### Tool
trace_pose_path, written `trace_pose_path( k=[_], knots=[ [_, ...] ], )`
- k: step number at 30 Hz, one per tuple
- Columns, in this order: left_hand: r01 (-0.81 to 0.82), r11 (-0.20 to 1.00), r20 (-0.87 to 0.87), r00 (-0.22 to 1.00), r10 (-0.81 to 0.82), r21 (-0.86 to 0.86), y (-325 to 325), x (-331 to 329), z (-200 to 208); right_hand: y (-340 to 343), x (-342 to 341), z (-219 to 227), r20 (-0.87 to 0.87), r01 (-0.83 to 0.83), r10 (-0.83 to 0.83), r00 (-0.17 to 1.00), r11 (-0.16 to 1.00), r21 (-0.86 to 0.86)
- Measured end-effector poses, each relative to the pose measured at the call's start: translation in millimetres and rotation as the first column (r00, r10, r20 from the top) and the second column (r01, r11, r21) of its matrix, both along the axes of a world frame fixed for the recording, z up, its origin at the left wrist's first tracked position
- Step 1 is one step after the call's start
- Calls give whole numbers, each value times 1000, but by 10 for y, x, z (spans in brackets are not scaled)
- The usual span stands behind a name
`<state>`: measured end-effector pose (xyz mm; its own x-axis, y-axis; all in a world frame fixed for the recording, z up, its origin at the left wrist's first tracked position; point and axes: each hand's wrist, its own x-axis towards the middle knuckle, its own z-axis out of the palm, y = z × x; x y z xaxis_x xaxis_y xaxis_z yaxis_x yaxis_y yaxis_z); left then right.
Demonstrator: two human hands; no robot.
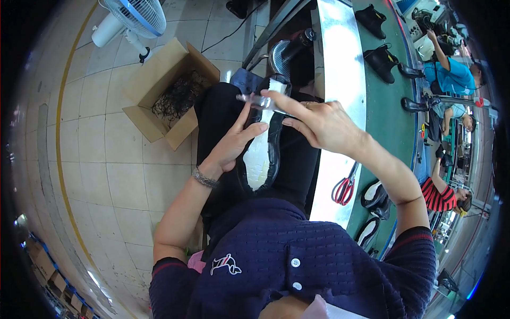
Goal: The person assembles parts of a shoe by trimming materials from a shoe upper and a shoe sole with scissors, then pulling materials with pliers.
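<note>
The left hand (229, 146) clasps the upturned shoe (258, 160) from nine o'clock; the right hand (328, 126) grips a blurred metal tool (258, 101), possibly pincers. Firm bracing should help control.

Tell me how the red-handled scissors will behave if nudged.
The red-handled scissors would probably slide easily, since the metal bench looks smooth and shiny. Lying flat, they seem unlikely to roll or tip.

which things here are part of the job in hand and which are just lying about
In use:
- upturned black shoe, under the left hand
- metal tool in the right hand

Apparently just lying about:
- red-handled scissors on the metal bench
- fan
- cardboard box
- black boots
</note>
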<state>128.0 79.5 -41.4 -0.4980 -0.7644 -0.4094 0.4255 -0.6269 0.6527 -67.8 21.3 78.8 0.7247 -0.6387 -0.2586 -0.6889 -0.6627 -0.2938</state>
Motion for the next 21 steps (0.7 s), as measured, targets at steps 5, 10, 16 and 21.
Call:
trace_pose_path(
  k=[5,10,16,21],
  knots=[
    [17,1000,-68,998,-18,-24,-37,10,33,62,-50,-191,-49,112,-106,993,985,132],
    [55,996,-46,997,-58,-63,-15,51,23,197,-15,-166,23,64,-66,998,994,83],
    [63,998,-88,994,-64,-16,64,96,23,263,100,90,-104,-4,16,994,993,117],
    [65,991,-140,987,-82,-120,172,4,-103,343,16,-79,-203,87,-62,977,989,116]
  ],
)
